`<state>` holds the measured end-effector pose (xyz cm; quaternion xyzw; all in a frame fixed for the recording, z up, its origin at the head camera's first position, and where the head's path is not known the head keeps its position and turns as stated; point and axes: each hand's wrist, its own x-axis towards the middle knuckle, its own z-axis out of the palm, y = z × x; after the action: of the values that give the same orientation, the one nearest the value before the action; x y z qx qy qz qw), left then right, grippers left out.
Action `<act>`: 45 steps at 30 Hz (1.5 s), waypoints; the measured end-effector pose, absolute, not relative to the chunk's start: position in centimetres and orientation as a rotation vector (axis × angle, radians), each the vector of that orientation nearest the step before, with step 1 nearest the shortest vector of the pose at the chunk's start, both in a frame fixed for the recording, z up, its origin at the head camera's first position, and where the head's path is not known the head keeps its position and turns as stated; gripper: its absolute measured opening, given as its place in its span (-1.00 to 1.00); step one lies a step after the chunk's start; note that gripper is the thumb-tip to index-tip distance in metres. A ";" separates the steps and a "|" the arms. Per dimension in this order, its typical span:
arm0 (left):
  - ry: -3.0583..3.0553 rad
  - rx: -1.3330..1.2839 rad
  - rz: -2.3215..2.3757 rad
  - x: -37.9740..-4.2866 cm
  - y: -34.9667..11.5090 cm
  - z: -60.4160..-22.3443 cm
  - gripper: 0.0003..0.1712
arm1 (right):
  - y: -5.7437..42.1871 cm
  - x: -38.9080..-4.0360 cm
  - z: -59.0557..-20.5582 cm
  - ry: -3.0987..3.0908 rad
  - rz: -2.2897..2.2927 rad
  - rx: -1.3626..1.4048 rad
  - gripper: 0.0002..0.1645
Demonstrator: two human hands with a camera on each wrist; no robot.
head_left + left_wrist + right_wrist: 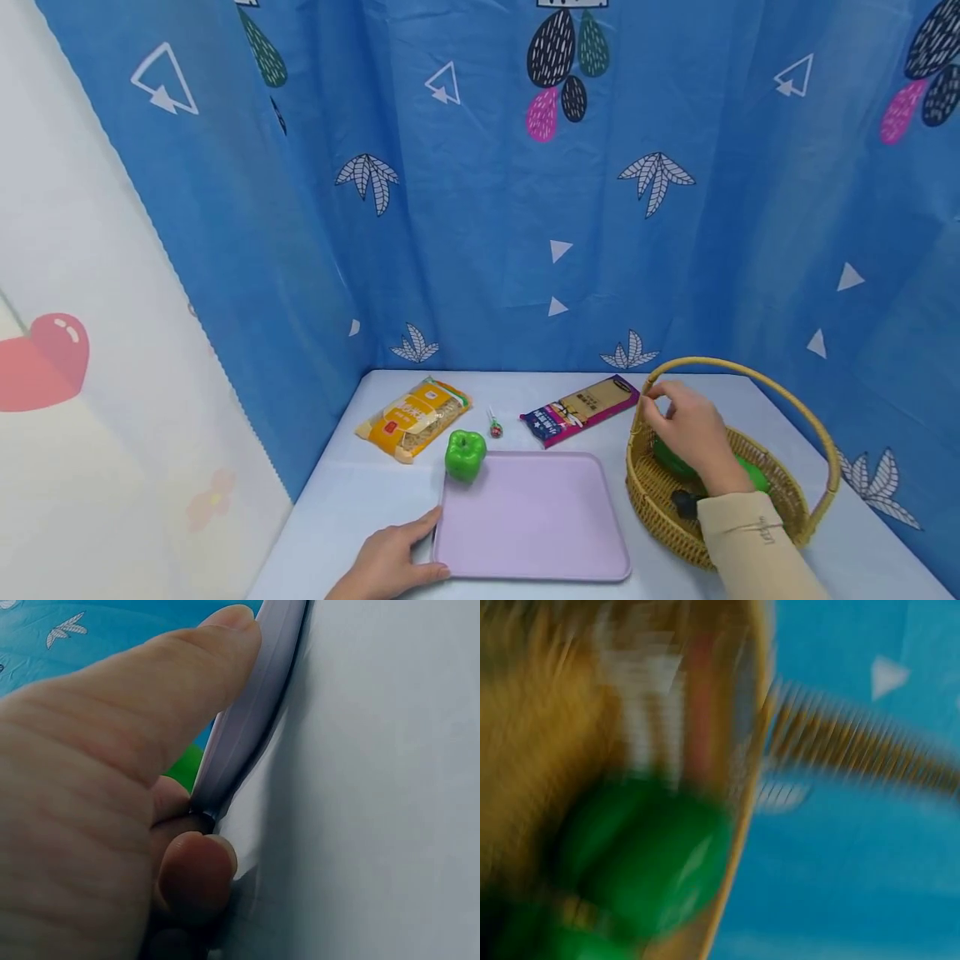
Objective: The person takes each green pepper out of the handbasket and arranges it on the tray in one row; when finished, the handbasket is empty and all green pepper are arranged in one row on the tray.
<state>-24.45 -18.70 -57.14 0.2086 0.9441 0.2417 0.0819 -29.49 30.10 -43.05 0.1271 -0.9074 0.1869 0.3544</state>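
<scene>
The left hand [390, 557] rests against the left edge of a lilac tray [536, 533], thumb and forefinger spread along it. In the left wrist view, its thumb [225, 645] touches the tray's rim [247, 712]. A green bell pepper [465, 456] sits at the tray's far left corner. Over a wicker basket [656, 521], the right hand [690, 425] has curled fingers and thumb meeting at the left side of the basket's handle [738, 369]. Inside the basket are green vegetables and a black item [684, 504]. The right wrist view is blurred and shows a green pepper [645, 855].
Beyond the tray lie a yellow food packet [420, 417], a small lollipop [496, 428] and a purple-and-tan packet [581, 410] on the white table. A blue curtain [495, 208] stands behind the table; a pale curtain [112, 333] hangs at left.
</scene>
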 end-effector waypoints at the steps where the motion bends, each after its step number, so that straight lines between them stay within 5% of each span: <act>1: 2.825 0.627 0.721 -24.5 -18.8 -57.1 0.15 | 31.2 -29.5 -43.2 -2.334 0.443 0.300 -0.94; 12: 2.799 0.607 0.749 -24.3 -18.7 -56.7 0.14 | 35.6 -29.8 -49.2 -2.396 0.453 0.016 -0.86; 26: 2.780 0.587 0.741 -24.2 -18.8 -56.6 0.14 | 35.8 -29.9 -49.9 -2.774 0.458 -0.070 -0.34; 45: 2.793 0.593 0.759 -24.3 -18.8 -56.4 0.15 | 35.7 -30.6 -49.7 -2.872 0.505 -0.001 -0.12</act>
<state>-24.33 -18.76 -56.41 0.1998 0.9412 0.2558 0.0936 -30.64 35.72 -49.72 -0.0003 -0.9786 0.1721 0.1124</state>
